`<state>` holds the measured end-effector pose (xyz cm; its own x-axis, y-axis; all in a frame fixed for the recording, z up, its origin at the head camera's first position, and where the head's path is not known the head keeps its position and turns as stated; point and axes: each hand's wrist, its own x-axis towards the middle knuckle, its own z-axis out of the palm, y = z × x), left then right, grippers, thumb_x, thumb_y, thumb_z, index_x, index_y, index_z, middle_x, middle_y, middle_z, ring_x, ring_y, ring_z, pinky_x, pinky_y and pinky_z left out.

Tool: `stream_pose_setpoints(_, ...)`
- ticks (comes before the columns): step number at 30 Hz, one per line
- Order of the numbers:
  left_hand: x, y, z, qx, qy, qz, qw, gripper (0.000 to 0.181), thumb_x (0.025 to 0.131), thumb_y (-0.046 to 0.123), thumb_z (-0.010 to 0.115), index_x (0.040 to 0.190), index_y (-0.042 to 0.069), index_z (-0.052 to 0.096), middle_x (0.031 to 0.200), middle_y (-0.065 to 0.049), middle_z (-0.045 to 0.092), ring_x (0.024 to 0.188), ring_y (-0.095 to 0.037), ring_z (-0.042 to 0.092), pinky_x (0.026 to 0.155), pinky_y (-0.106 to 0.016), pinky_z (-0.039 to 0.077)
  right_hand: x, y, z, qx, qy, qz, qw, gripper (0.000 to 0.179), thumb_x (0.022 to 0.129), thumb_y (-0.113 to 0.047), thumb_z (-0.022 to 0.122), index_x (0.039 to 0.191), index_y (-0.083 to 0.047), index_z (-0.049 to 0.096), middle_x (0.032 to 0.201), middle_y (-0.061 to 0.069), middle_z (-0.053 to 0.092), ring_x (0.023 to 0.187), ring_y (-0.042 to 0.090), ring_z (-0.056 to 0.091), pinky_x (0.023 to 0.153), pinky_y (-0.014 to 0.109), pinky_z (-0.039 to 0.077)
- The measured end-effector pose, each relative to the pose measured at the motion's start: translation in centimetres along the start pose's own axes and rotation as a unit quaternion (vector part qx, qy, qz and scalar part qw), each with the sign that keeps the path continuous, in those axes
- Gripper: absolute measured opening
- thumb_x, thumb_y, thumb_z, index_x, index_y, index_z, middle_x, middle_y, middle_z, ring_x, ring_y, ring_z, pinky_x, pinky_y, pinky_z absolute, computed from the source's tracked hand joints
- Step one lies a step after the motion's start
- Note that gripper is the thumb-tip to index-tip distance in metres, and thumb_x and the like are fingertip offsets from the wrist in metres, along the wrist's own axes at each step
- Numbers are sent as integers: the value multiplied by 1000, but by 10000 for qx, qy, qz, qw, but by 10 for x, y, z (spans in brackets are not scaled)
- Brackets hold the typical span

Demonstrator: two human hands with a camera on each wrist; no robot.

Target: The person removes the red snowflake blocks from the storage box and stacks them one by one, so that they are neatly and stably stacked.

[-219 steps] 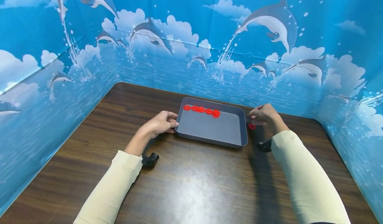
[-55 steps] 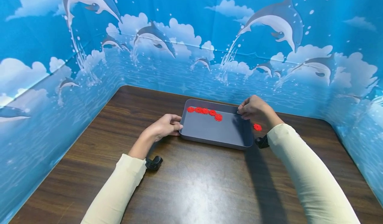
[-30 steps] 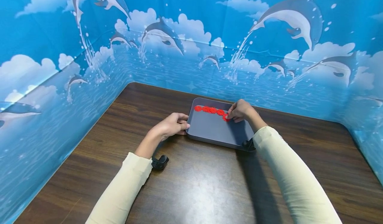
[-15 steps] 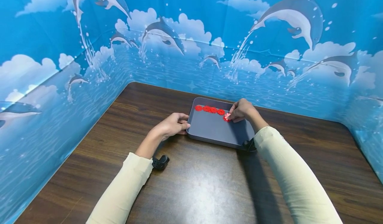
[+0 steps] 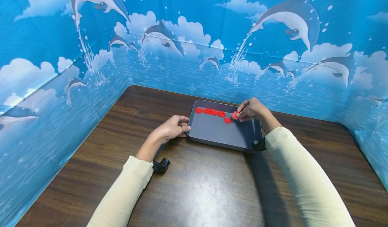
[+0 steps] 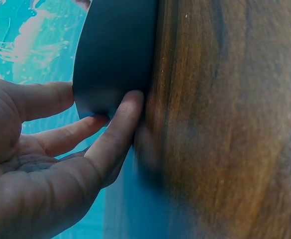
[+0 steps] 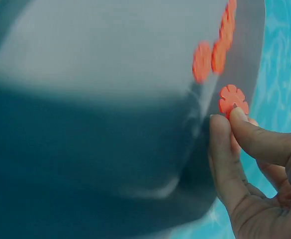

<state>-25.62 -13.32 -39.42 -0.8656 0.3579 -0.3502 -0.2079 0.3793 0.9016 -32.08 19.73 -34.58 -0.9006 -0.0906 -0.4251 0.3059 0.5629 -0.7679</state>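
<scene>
My right hand [image 5: 250,109] pinches a red flower-shaped plastic disc [image 7: 233,98] between thumb and fingers, over the back right part of a dark grey rectangular tray [image 5: 218,134]. Another red disc [image 5: 227,120] lies on the tray floor just left of and in front of the held one. Several more red discs [image 5: 213,112] form a row along the tray's back wall, some overlapping. My left hand [image 5: 172,128] holds the tray's left side near the front corner. In the left wrist view its fingertips [image 6: 133,99] meet the tray's outer wall [image 6: 118,55].
The tray stands on a dark brown wooden table [image 5: 188,183], near its back edge. A blue curtain [image 5: 169,72] printed with dolphins rises right behind and along the left and right sides. Black wrist cameras [image 5: 161,165] sit under both wrists.
My right hand has moved from beside the tray's right wall to the discs inside, then drawn back to the right with one disc, parting it from another. The left hand stays at the tray.
</scene>
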Motion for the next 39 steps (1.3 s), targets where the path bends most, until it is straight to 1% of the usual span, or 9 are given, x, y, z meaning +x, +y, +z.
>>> stream_pose_setpoints(5, 0, 0, 0, -31, -26, -14, 10000, 55, 113, 4, 53, 164, -5, 35, 153, -30, 51, 139, -39, 60, 110, -43, 62, -9, 4, -28, -291, 100, 8, 9995, 21, 100, 7, 70, 120, 11, 65, 94, 13, 75, 79, 18, 80, 93, 45, 70)
stream_pose_setpoints(10, -1, 0, -1, -18, -35, -8, 10000, 55, 113, 5, 52, 164, -4, 35, 153, -29, 51, 139, -39, 60, 111, -43, 62, -17, 13, -52, -597, 114, 104, 9981, 22, 102, 5, 69, 122, 12, 65, 94, 13, 75, 78, 15, 78, 90, 42, 70)
stream_pose_setpoints(13, 1, -1, 0, -26, -66, 26, 10000, 55, 113, 5, 53, 164, -5, 35, 152, -29, 52, 138, -39, 60, 110, -43, 62, -22, 21, -65, -577, 134, 208, 9980, 22, 103, 5, 68, 123, 12, 64, 91, 10, 76, 76, 13, 77, 89, 41, 71)
stream_pose_setpoints(17, 1, -1, 0, -39, -68, -10, 10000, 55, 113, 4, 53, 164, -5, 34, 152, -30, 51, 138, -39, 60, 111, -43, 61, -28, 33, -80, -306, 48, 371, 9988, 22, 104, 6, 65, 125, 13, 62, 89, 7, 75, 75, 13, 77, 87, 39, 71)
stream_pose_setpoints(20, -1, -2, -2, -40, -66, -38, 10000, 55, 113, 4, 52, 164, -6, 33, 151, -30, 50, 138, -40, 59, 112, -43, 61, -30, 41, -90, -286, -14, 426, 9987, 22, 105, 6, 63, 125, 15, 61, 89, 6, 75, 75, 12, 77, 83, 36, 71)
stream_pose_setpoints(22, -1, -1, -2, -29, -89, -17, 10000, 55, 113, 4, 52, 164, -6, 33, 152, -30, 49, 139, -40, 58, 112, -43, 61, -32, 49, -94, -335, 36, 476, 9983, 21, 105, 6, 62, 123, 16, 62, 88, 5, 74, 74, 13, 77, 82, 35, 71)
stream_pose_setpoints(26, 0, 0, -2, -59, -116, 3, 9999, 55, 113, 4, 52, 164, -7, 34, 152, -30, 49, 139, -40, 59, 111, -42, 61, -33, 65, -98, -354, 185, 661, 9970, 14, 105, 7, 61, 116, 15, 65, 84, 5, 73, 72, 14, 77, 83, 39, 71)
stream_pose_setpoints(31, 0, 0, -2, -65, -80, -33, 9999, 55, 113, 4, 52, 164, -6, 35, 151, -30, 50, 138, -39, 59, 110, -42, 62, -31, 80, -92, -193, 70, 773, 9968, 12, 105, 11, 59, 115, 16, 63, 84, 5, 72, 74, 14, 76, 87, 40, 71)
stream_pose_setpoints(39, 2, -1, -1, -125, -82, -41, 9999, 55, 113, 4, 53, 164, -6, 35, 153, -30, 50, 139, -39, 59, 111, -43, 61, -29, 86, -83, -260, -2, 889, 9957, 13, 105, 9, 60, 117, 15, 62, 89, 7, 72, 75, 13, 75, 85, 37, 71)
